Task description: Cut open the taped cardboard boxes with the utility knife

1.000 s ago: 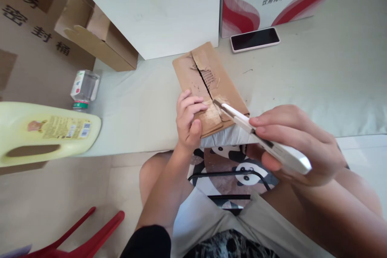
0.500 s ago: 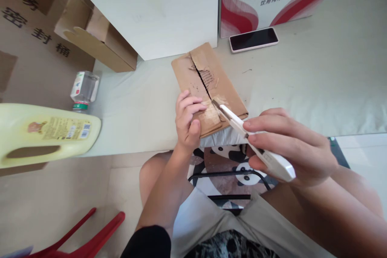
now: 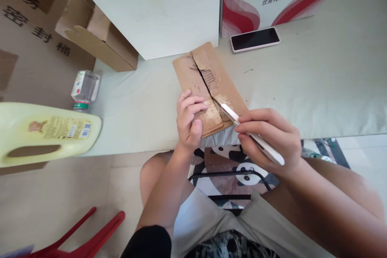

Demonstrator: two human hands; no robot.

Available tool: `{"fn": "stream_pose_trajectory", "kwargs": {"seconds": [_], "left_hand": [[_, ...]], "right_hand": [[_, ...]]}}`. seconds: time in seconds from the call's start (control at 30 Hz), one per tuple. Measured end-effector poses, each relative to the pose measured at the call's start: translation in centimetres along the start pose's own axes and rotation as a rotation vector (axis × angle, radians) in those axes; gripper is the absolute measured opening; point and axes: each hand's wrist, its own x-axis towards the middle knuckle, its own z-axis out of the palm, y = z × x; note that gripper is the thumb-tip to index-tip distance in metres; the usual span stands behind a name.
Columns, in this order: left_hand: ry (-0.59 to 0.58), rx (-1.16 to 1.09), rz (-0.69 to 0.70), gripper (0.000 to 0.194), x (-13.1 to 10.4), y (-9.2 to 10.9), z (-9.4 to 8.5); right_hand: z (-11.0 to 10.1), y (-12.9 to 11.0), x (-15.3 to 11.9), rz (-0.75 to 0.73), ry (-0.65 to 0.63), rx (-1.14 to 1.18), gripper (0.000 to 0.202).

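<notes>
A flattened piece of brown cardboard point(image 3: 229, 92) lies on a pale covered surface, with a dark, ragged slit running along its middle and torn, scuffed patches beside it. My left hand point(image 3: 190, 119) rests on its left near side, fingers stretched over the top, thumb near the edge. In my right hand point(image 3: 272, 137) is a white utility knife point(image 3: 229, 112), held in a pinch between thumb and fingers. The blade points away from me, its tip at the near end of the slit. Part of the handle is hidden by my fingers.
A phone point(image 3: 255, 40) lies beyond the cardboard, before a red-and-white box point(image 3: 242, 10). A white cabinet point(image 3: 169, 20) stands behind. To the left are a clear bottle point(image 3: 86, 88), a yellow jug point(image 3: 45, 133) and cardboard boxes point(image 3: 111, 48). A red chair part point(image 3: 102, 229) shows below.
My right hand has moved left and turned, bringing the knife lower and closer to the cardboard's slit. My left hand stays on the cardboard in the same place.
</notes>
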Motion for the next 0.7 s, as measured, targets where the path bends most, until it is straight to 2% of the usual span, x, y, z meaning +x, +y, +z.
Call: {"fn": "stream_pose_trajectory", "kwargs": {"seconds": [0.27,0.43,0.7], "left_hand": [[-0.003,0.028,0.013,0.037,-0.02,-0.18,0.02],[0.017,-0.049,0.004,0.033,0.04,-0.11,0.1],[0.01,-0.035,0.003,0.033,0.08,-0.07,0.07]], "right_hand": [[0.03,-0.85,-0.06,0.066,0.076,0.055,0.017],[-0.05,-0.85,0.44,0.191,0.028,0.07,0.016],[-0.76,-0.58,0.76,0.226,0.034,0.121,0.017]]}}
